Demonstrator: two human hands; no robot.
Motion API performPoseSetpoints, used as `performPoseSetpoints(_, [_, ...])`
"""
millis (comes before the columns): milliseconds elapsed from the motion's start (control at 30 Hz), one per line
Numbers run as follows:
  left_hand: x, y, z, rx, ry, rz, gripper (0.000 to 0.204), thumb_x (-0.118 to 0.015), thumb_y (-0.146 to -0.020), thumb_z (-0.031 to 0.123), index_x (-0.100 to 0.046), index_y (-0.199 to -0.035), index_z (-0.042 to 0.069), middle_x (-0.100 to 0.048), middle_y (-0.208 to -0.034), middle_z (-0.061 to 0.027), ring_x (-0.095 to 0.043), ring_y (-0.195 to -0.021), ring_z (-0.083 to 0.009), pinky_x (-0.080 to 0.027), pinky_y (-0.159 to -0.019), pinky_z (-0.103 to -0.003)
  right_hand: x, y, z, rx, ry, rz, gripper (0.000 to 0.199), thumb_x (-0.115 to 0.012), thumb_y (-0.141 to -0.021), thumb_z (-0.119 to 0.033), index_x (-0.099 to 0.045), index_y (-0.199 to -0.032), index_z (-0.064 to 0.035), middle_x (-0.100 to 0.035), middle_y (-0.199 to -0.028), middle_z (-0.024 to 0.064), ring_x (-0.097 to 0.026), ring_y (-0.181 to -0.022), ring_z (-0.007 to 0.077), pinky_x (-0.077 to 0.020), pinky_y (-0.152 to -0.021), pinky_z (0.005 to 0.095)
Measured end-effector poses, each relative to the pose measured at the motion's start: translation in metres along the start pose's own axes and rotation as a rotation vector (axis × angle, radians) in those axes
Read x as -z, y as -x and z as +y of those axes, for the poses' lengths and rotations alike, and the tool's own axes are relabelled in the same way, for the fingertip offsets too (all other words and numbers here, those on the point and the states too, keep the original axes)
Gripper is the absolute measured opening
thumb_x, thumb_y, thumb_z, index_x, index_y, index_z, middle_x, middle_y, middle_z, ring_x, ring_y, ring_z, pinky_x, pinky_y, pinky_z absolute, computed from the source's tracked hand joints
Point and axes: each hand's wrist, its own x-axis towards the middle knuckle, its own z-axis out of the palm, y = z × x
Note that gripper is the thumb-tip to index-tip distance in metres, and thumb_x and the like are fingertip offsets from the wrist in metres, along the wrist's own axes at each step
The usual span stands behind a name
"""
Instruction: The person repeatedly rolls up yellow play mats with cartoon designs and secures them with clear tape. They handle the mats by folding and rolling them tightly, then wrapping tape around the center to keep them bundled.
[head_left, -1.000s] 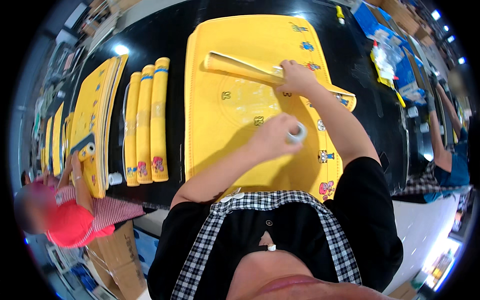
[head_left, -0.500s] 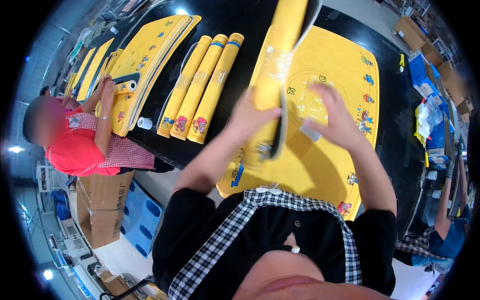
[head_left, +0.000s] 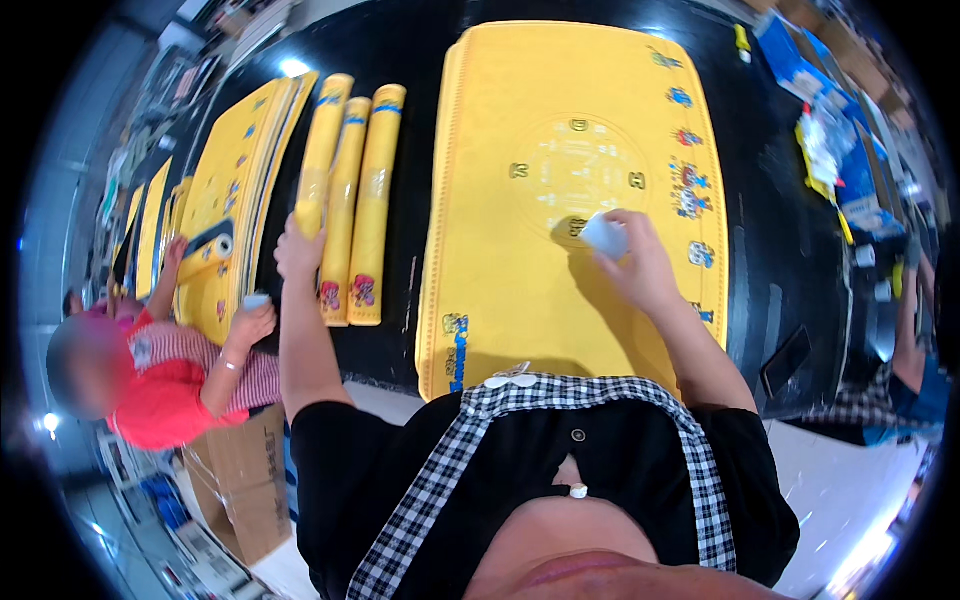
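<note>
My left hand is closed around the near end of a rolled yellow mat, leftmost of three visible rolls. Part of that end is hidden by my fingers. Beside it lie a second rolled mat and a third roll, side by side, with cartoon prints at their ends. My right hand grips a small whitish roll of tape above a stack of flat yellow mats. The top mat has a printed circle in its middle and cartoon figures along its right edge.
Another stack of yellow mats lies at the left, where a co-worker in red handles a roll. On the black table at the right are a phone, a yellow cutter and blue boxes. Another person's arm shows far right.
The rolled mat in my left hand has gone from above the flat mats to the rolls on the left. My right hand stays over the stack with the tape. The co-worker's hands have moved apart.
</note>
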Motion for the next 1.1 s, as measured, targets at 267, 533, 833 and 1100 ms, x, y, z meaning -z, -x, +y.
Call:
performPoseSetpoints(267, [0.005, 0.055, 0.006, -0.462, 0.165, 0.321, 0.06, -0.069, -0.093, 0.037, -0.053, -0.145, 0.011, -0.058, -0.135, -0.0226, -0.055, -0.125, -0.037, -0.046, -0.104, -0.049, 0.143, 0.044, 0.107, -0.557, 0.625, 0.216, 0.053, -0.077, -0.072, -0.019, -0.064, -0.122, -0.0067, -0.07, -0.112, 0.0166, -0.065, -0.108, 0.035, -0.0533, -0.093, 0.0424])
performPoseSetpoints(533, [0.024, 0.203, 0.086, -0.549, 0.853, -0.482, 0.035, -0.053, -0.103, 0.016, -0.06, -0.131, -0.004, -0.067, -0.119, -0.0196, -0.064, -0.111, -0.027, -0.052, -0.092, -0.037, 0.119, 0.096, 0.123, -0.616, 0.754, 0.407, 0.064, -0.075, -0.084, -0.044, -0.06, -0.136, -0.0104, -0.056, -0.14, 0.0189, -0.047, -0.134, 0.0393, -0.0414, -0.108, 0.0517])
performPoseSetpoints(833, [-0.03, 0.259, 0.016, -0.393, 0.927, -0.216, 0.025, -0.064, -0.097, 0.014, -0.069, -0.113, -0.005, -0.067, -0.115, -0.0159, -0.068, -0.1, -0.024, -0.055, -0.083, -0.032, 0.072, 0.193, 0.067, -0.511, 0.447, 0.192, 0.055, -0.072, -0.09, -0.035, -0.06, -0.129, 0.0024, -0.06, -0.13, 0.0235, -0.054, -0.123, 0.0401, -0.0425, -0.106, 0.048])
performPoseSetpoints(1100, [0.004, 0.278, 0.031, -0.348, 0.861, -0.249, 0.029, -0.067, -0.097, 0.02, -0.065, -0.112, -0.006, -0.07, -0.104, -0.0149, -0.069, -0.089, -0.0209, -0.055, -0.077, -0.034, 0.074, 0.183, 0.095, -0.547, 0.058, 0.288, 0.048, -0.074, -0.09, -0.03, -0.064, -0.123, 0.0029, -0.07, -0.105, 0.0187, -0.068, -0.095, 0.0313, -0.0519, -0.088, 0.0398])
